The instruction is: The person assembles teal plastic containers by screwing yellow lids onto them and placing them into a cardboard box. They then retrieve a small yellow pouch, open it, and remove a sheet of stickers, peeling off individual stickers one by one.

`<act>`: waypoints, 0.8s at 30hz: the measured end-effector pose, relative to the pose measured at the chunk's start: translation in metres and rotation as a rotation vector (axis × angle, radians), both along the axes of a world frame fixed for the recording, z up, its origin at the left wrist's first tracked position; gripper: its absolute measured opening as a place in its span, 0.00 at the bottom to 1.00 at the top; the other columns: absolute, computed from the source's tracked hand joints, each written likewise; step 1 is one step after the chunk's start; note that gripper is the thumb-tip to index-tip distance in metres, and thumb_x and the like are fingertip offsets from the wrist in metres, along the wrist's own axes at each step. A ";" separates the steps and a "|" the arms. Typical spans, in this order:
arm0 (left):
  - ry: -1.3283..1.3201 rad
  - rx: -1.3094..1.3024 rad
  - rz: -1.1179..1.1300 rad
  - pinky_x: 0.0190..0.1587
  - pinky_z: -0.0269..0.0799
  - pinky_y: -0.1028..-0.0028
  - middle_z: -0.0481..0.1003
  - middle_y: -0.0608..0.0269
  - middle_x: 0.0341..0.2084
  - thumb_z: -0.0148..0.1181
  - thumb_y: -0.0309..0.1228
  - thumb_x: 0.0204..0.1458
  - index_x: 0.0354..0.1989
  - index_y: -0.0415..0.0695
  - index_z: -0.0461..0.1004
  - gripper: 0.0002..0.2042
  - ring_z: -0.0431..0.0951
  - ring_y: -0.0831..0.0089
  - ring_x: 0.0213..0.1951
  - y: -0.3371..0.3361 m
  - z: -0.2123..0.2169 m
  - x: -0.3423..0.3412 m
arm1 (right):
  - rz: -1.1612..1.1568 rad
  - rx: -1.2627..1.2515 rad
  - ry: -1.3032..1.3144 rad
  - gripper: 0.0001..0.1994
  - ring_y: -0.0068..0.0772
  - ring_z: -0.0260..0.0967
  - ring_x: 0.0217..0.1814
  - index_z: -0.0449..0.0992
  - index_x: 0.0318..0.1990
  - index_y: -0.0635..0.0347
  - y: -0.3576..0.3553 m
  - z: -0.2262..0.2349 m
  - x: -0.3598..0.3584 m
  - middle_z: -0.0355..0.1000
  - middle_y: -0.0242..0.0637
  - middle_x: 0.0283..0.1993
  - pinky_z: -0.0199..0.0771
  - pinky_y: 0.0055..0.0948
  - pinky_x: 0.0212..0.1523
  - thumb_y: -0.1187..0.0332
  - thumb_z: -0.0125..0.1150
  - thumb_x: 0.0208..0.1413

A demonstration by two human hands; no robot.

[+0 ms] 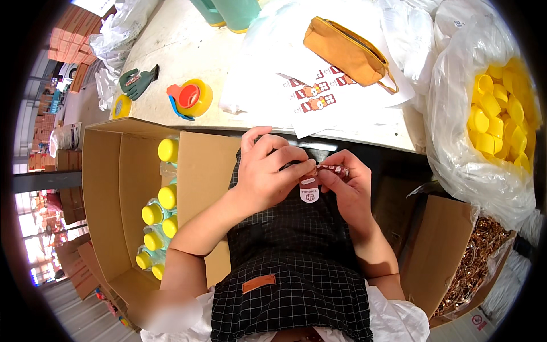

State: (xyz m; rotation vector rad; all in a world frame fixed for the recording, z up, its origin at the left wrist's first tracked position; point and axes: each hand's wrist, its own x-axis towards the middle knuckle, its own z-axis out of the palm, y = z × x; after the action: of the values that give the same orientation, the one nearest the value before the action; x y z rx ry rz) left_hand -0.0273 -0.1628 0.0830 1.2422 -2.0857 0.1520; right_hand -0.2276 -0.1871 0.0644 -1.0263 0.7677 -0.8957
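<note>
Over my lap, both hands meet at a small maroon-and-white tag [309,190] with a rounded lower end. My left hand [263,171] has its thumb and fingertips pinched at the tag's upper edge. Opposite it, my right hand [348,185] pinches a patterned maroon strip [335,170] between thumb and forefinger; whether strip and tag are one piece I cannot tell. Left of my forearm, an open cardboard box [102,188] holds several clear bottles with yellow caps [152,214]. Beyond my hands, paper sheets with printed bear labels [317,91] lie on the table.
A mustard zip pouch [347,50] lies on the pale table [165,51], with a yellow roll [200,98] and dark green gloves [138,83] farther left. At right hangs a clear bag of yellow caps [501,114], above a carton of coppery, tangled pieces [470,265].
</note>
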 end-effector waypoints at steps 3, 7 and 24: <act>-0.018 0.000 -0.007 0.58 0.61 0.55 0.77 0.80 0.37 0.72 0.28 0.34 0.36 0.57 0.84 0.16 0.71 0.72 0.40 0.002 0.001 0.003 | 0.022 0.055 -0.023 0.03 0.15 0.72 0.34 0.76 0.41 0.64 -0.001 -0.001 0.001 0.78 0.32 0.34 0.71 0.17 0.33 0.76 0.61 0.61; -0.061 0.015 0.006 0.59 0.61 0.56 0.77 0.80 0.38 0.72 0.29 0.34 0.36 0.56 0.84 0.16 0.72 0.74 0.39 0.006 0.006 0.003 | 0.039 0.110 -0.055 0.03 0.16 0.73 0.34 0.76 0.41 0.63 0.000 -0.006 0.002 0.78 0.32 0.33 0.70 0.17 0.32 0.75 0.61 0.62; 0.326 0.489 0.005 0.53 0.66 0.64 0.78 0.69 0.34 0.69 0.25 0.46 0.33 0.47 0.83 0.06 0.74 0.69 0.41 0.012 -0.003 0.002 | 0.024 -0.069 0.041 0.08 0.18 0.74 0.37 0.78 0.45 0.66 -0.002 -0.008 0.003 0.76 0.33 0.35 0.75 0.20 0.40 0.78 0.65 0.58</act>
State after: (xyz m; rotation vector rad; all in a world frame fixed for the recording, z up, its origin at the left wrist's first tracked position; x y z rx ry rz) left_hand -0.0254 -0.1505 0.0796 1.4359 -1.8863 -0.5554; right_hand -0.2249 -0.1887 0.0561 -1.1159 0.7615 -0.8876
